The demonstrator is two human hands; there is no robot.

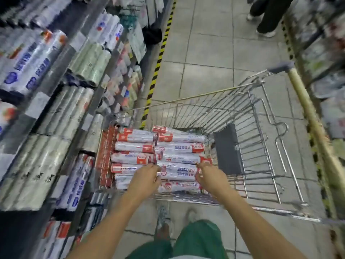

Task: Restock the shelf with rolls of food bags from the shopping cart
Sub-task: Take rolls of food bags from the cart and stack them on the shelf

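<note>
We judge that the slick film could let the white plastic-wrapped roll of food bags with red labels (177, 170) slip as we lift it. The neighbouring rolls (134, 146) are packed tight and might drag up with it. The roll lies atop the stack at the near end of the silver wire shopping cart (261, 128), beside the grey metal shelf (57, 71). Both arms reach down and forward. Our left hand (147, 176) and right hand (209, 176) each curl a grip round one of its ends, though blur hides how firmly.
</note>
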